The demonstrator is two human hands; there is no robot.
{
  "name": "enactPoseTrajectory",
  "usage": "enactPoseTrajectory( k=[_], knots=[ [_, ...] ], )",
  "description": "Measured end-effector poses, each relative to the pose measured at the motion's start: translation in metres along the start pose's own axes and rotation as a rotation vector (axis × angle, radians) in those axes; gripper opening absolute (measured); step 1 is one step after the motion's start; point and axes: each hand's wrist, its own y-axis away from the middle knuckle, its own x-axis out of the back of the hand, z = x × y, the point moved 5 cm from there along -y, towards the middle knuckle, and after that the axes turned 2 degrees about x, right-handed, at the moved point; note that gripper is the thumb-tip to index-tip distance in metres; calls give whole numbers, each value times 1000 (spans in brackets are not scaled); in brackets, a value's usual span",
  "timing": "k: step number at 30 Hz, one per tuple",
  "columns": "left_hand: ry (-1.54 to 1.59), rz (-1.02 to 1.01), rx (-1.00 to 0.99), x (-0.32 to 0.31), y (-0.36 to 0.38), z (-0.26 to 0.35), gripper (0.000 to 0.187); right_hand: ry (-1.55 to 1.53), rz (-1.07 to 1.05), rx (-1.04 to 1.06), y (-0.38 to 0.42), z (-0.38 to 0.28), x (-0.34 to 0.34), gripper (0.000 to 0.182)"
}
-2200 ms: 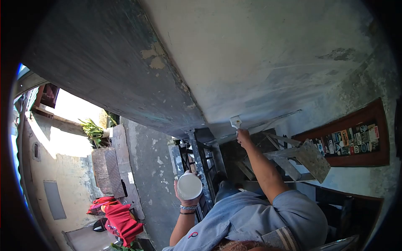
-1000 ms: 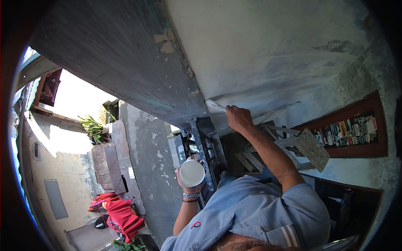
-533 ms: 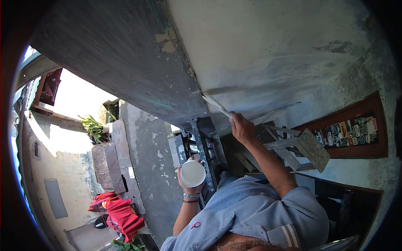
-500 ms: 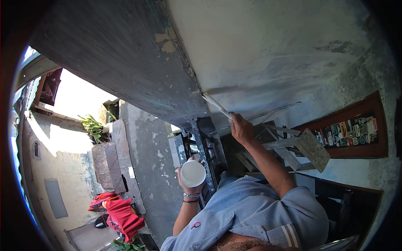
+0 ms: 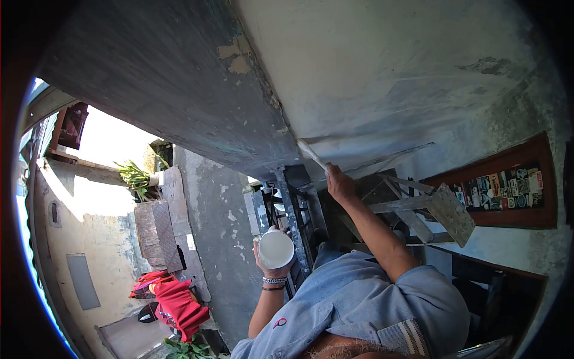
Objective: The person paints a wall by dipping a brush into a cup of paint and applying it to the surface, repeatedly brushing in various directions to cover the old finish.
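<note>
A round container of white paint (image 5: 275,249) is in my left hand (image 5: 260,263), whose fingers wrap round its side. My right hand (image 5: 342,184) grips the handle of a paintbrush (image 5: 312,156). The brush's pale bristles touch the whitish wall (image 5: 382,78) close to its corner with the dark grey wall (image 5: 173,78). Flaked patches show along that corner. The container is held well below the brush.
A paint-spattered metal ladder (image 5: 292,221) stands beside my body. To the right are a wooden stand (image 5: 452,214) and a red-brown framed panel with stickers (image 5: 505,186). Red cloth (image 5: 180,308), a potted plant (image 5: 134,178) and boards (image 5: 156,233) lie left, beyond the grey ground (image 5: 218,239).
The brush tip has moved slightly right and down along the wall, with my right hand shifting down a little. My left hand still holds the container. The whole view has shifted slightly.
</note>
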Motion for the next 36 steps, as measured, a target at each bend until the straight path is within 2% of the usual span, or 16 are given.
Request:
enactPoseTrajectory(
  k=[4,8,14,17,23,30,36],
  knots=[
    [1,-72,8,9,-5,-1,68,46,-74,-35,8,9,-17,34],
    [-14,-47,7,9,-5,-3,65,77,-134,-76,12,15,-32,32],
    [8,-68,39,-2,-2,-3,60,123,-315,-182,19,30,-40,25],
    [-5,-65,32,-6,-3,-2,59,149,-330,-190,13,31,-37,20],
    [-110,-63,-14,-8,-8,-2,59,87,-182,-78,-45,-42,72,16],
    [-43,-77,21,-22,-12,-4,60,46,-20,12,-66,-94,171,15],
    [12,-93,67,-31,-14,-7,59,18,94,71,-80,-121,225,19]
  ],
)
